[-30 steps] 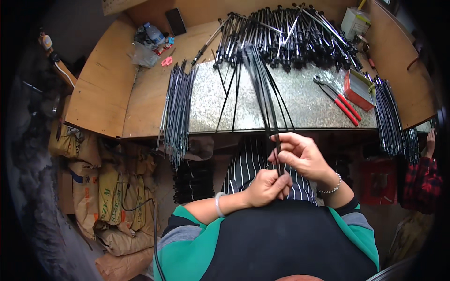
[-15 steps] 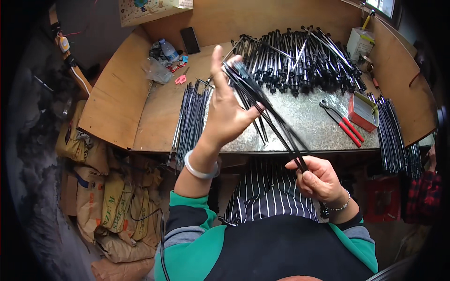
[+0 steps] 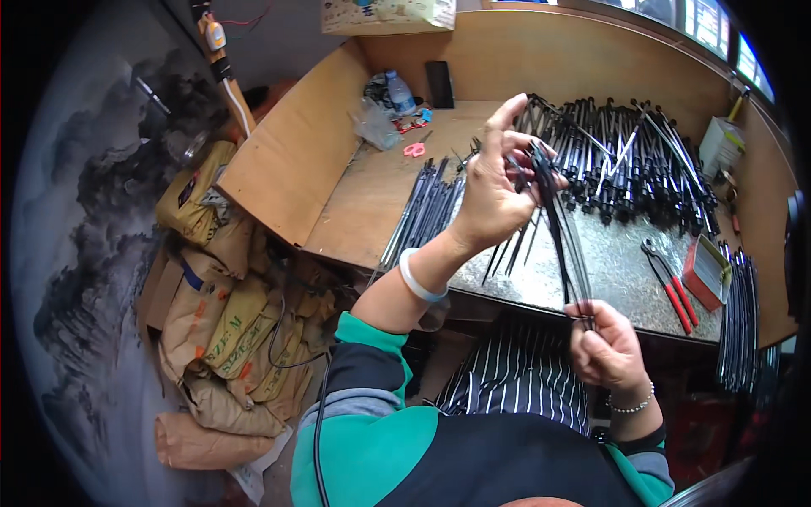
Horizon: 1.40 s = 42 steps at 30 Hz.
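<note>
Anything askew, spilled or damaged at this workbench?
Nothing stands out. Left hand and right hand hold a bundle of thin black rods; the rod pile and red-handled pliers lie on the bench.

i see bare tabletop (image 3: pixel 608 270) between the left rod bundle (image 3: pixel 422 211) and red pliers (image 3: pixel 672 283); the rod heap (image 3: pixel 625 165) blocks the rear.
</note>
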Tool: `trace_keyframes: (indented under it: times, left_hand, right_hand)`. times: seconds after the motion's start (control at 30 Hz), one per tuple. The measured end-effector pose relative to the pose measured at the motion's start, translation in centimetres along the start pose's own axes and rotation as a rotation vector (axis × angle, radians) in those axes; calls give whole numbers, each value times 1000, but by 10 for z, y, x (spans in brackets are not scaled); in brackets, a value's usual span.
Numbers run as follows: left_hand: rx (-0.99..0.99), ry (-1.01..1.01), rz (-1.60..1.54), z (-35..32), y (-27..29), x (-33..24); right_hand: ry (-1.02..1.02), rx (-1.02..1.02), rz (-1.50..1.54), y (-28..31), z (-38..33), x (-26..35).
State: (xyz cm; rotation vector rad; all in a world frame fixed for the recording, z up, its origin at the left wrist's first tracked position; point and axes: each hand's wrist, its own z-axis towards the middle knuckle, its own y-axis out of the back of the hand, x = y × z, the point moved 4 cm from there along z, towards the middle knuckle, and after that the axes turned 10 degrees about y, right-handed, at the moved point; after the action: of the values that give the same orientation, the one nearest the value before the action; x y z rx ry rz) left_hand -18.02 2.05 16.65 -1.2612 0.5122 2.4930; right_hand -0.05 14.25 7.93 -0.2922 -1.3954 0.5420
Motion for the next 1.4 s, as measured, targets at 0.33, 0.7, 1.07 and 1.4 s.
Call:
trace_keyframes:
  times: [0.33,0.7,1.07,1.4]
  left_hand:
    - [-158,-144,-128,61,48,28]
    - [-360,-181,-182,59,110,-20]
    - [-65,-64,-19,4,3,11]
    - [-24,-28,110,4,19,14]
  right_hand:
    - [35,-60,-112,32,10,-44]
    - [201,-271,-192,58,40,-14]
    - [224,-117,-126,-10,58,12]
    - [214,-39,-120,-21,61,11]
